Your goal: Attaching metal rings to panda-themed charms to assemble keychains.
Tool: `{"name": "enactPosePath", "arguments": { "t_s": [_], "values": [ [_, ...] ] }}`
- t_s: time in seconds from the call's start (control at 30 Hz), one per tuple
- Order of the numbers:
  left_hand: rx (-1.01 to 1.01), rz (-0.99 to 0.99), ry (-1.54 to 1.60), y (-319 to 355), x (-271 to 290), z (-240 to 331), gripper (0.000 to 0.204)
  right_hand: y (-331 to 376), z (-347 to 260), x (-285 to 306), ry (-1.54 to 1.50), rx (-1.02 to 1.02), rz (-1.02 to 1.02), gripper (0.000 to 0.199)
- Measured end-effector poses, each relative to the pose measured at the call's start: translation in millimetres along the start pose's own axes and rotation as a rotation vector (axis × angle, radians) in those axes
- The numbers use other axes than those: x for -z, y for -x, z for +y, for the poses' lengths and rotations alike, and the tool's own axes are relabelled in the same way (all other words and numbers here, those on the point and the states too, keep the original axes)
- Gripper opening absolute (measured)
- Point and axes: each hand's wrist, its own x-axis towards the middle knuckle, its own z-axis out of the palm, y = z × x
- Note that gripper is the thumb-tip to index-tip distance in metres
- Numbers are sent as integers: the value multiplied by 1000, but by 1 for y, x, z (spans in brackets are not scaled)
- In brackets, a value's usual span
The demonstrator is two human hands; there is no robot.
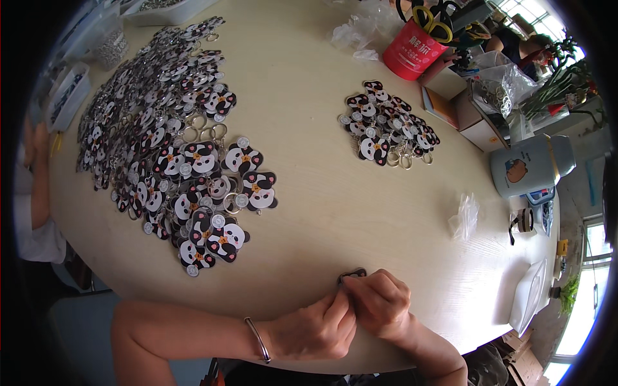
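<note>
Close to the table's near edge, my two hands meet around a small black-and-white panda keychain [351, 274], whose top edge pokes out beyond the fingers. My right hand [386, 303] is closed in a pinch on it. From the left, my left hand [315, 327] pinches at its lower part, though the fingers hide the exact grip and any metal parts. A large heap of panda keychains [193, 157] with metal rings and small round tags spreads over the table's left side. Farther off, right of centre, lies a smaller pile of the same keychains [389, 125].
A red container with scissors [415, 50] stands at the far right. Near it are a small box [479, 119], a grey-blue jug [531, 166] and a clear plastic bag [465, 217]. A white tray [528, 296] sits at the right edge. Another person's arm [40, 183] rests at the left.
</note>
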Motion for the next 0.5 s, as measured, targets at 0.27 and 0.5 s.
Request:
{"name": "enactPosePath", "arguments": {
  "t_s": [0.27,0.5],
  "values": [
    [6,3,12,0,-2,2,26,0,2,-4,-57,-107,80,42],
    [4,-14,41,3,-3,3,26,1,7,0,-117,-33,-9,30]
  ]
}}
